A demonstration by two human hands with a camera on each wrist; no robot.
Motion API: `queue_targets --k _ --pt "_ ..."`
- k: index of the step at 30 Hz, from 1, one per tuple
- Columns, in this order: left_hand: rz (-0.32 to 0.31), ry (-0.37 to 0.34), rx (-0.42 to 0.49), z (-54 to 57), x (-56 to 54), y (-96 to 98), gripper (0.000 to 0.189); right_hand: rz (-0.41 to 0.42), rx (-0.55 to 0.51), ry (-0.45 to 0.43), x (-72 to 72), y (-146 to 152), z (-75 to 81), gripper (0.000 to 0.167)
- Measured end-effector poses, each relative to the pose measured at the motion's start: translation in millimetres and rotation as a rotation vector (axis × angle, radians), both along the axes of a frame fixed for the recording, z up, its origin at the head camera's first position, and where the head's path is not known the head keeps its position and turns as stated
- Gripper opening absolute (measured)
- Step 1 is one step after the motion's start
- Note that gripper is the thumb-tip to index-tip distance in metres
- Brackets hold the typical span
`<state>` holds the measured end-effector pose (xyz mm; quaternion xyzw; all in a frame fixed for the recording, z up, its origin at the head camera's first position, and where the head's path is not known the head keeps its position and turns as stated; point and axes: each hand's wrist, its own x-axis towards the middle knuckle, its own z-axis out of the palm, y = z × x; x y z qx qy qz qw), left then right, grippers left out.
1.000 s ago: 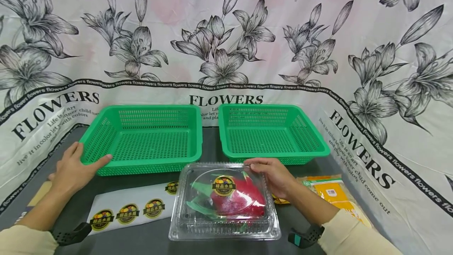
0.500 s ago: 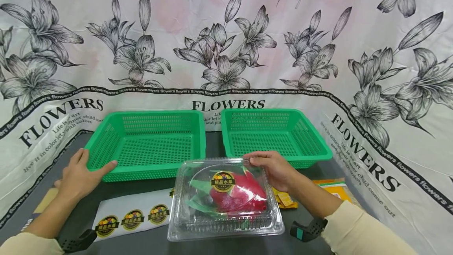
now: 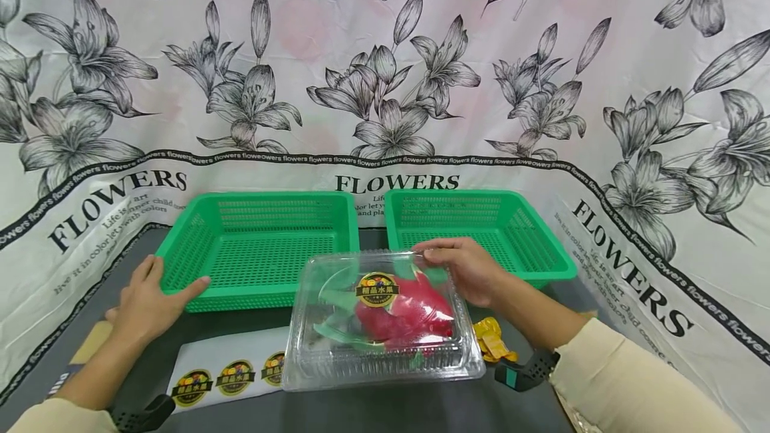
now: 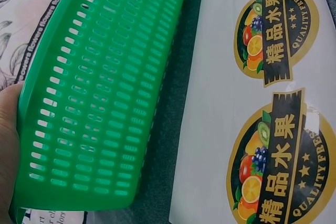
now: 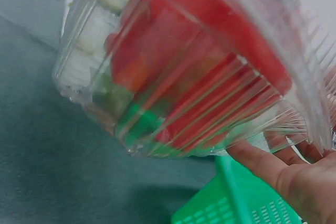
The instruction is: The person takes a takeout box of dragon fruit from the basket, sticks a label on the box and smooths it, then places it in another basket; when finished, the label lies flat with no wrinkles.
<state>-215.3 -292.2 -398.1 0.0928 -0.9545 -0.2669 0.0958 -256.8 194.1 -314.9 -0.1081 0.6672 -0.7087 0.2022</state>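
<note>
My right hand (image 3: 472, 271) grips a clear plastic clamshell box (image 3: 309, 366) at its far right corner, thumb on the lid and fingers underneath. A red dragon fruit (image 3: 400, 316) with green tips lies inside, beneath a round black-and-gold fruit label (image 3: 377, 290) on the lid. The box is raised over the table, its far side tilted up; the right wrist view shows its ribbed side wall. My left hand (image 3: 147, 299) holds the near left corner of the left green basket (image 3: 252, 299), thumb over the front rim and fingers along the side.
A second green basket (image 3: 541, 266) stands at the back right, partly behind the box. A white sheet of fruit labels (image 3: 231, 343) lies left of the box. Yellow packets (image 3: 493, 339) lie to its right. A floral cloth (image 3: 385, 52) hangs behind.
The right hand has lifted the box up off the table and tilted it, uncovering more yellow packets. The left hand stays at the basket corner. The head view has shifted slightly.
</note>
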Motion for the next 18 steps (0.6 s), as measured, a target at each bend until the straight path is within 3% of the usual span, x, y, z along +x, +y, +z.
queue_targets --k 6,18 --pt "-0.001 0.003 0.009 0.2 -0.2 -1.1 0.109 0.002 0.020 0.046 -11.8 -13.5 14.2 0.028" --pt "0.001 0.003 -0.003 0.3 1.7 -0.1 0.110 0.011 0.010 0.039 -36.7 -43.0 29.1 0.029"
